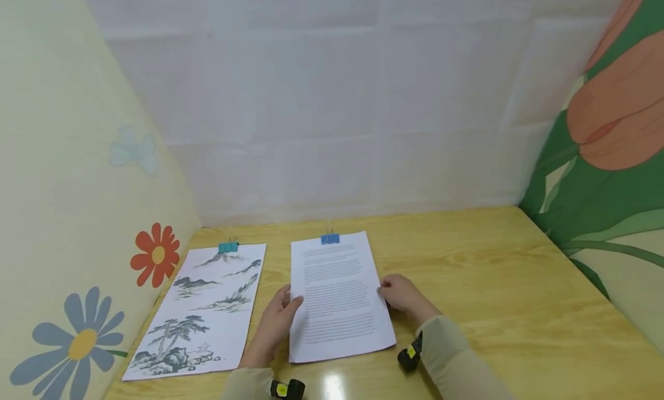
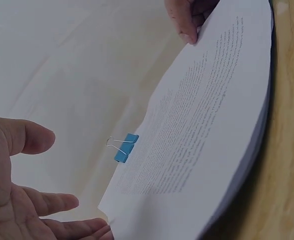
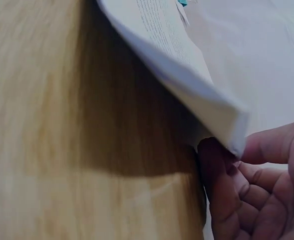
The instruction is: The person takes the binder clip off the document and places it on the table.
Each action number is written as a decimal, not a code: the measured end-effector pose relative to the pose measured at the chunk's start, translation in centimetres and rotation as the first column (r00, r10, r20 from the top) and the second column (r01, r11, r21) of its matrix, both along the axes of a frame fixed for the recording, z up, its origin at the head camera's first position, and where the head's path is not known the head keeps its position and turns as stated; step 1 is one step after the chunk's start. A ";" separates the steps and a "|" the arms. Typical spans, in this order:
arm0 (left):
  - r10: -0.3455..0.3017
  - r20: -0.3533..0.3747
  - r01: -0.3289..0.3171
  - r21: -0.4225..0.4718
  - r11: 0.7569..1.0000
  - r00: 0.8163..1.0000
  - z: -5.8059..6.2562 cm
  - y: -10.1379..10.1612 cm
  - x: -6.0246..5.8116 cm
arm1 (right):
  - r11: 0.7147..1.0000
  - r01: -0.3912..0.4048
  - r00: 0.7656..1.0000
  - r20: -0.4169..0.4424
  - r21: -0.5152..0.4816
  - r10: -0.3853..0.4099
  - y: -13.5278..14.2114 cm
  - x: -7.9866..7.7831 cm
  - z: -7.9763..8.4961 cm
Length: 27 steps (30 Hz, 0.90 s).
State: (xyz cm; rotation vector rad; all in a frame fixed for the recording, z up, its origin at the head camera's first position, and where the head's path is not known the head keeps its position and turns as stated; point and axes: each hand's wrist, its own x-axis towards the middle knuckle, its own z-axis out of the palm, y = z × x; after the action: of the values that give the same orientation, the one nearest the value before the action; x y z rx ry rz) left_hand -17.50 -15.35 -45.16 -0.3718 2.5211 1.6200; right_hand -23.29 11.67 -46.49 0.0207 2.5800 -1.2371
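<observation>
A stack of printed paper [image 1: 337, 293] lies over the table, held at its top by a blue binder clip [image 1: 330, 238]. My right hand [image 1: 407, 296] pinches the stack's right edge; in the right wrist view, thumb and fingers [image 3: 222, 185] meet at the lifted edge, with shadow beneath the sheets. At the left edge is my left hand [image 1: 277, 322]. Its thumb stands apart from the paper in the left wrist view, while the lower fingertips [image 2: 94, 227] reach the stack's edge.
Left of the stack, ink landscape drawings on white paper [image 1: 197, 313] carry a teal binder clip [image 1: 228, 247]. The wooden table [image 1: 519, 308] meets a white cloth backdrop [image 1: 337, 100]. Flower-painted panels stand at left [image 1: 62, 215] and right [image 1: 622, 215].
</observation>
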 end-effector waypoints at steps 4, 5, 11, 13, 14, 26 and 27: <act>-0.002 -0.004 0.002 0.002 1.000 1.000 -0.1 0.3 -0.2 | 1.000 0.021 1.000 0.020 -0.007 -0.021 0.5 -0.1 -0.1; -0.004 -0.004 0.004 0.001 1.000 1.000 -0.2 0.4 -0.2 | 1.000 0.027 0.999 0.025 -0.009 -0.027 0.7 0.0 -0.2; -0.023 0.006 0.023 0.020 1.000 1.000 -0.5 1.0 -0.5 | 0.999 0.031 1.000 0.005 -0.013 -0.031 1.5 0.0 -0.5; -0.030 0.008 0.030 0.025 0.999 1.000 -0.5 1.2 -0.6 | 0.999 0.030 1.000 -0.002 -0.010 -0.030 1.7 0.0 -0.5; -0.035 0.011 0.034 0.027 0.999 0.999 -0.5 1.3 -0.7 | 0.999 0.032 0.999 -0.004 -0.009 -0.032 1.9 -0.1 -0.6; -0.060 0.037 0.059 0.030 0.998 0.998 -0.1 2.2 -1.0 | 0.998 0.056 0.998 -0.019 -0.022 -0.057 2.9 -0.2 -0.6; -0.063 0.036 0.062 0.032 0.998 0.997 -0.1 2.2 -1.1 | 0.998 0.061 0.998 -0.013 -0.019 -0.061 3.0 -0.2 -0.6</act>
State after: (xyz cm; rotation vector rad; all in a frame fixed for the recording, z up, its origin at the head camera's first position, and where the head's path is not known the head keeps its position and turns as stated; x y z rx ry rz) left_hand -18.59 -13.16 -45.29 -0.3133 2.4528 1.6119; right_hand -23.50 14.63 -47.06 0.0886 2.5967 -1.2873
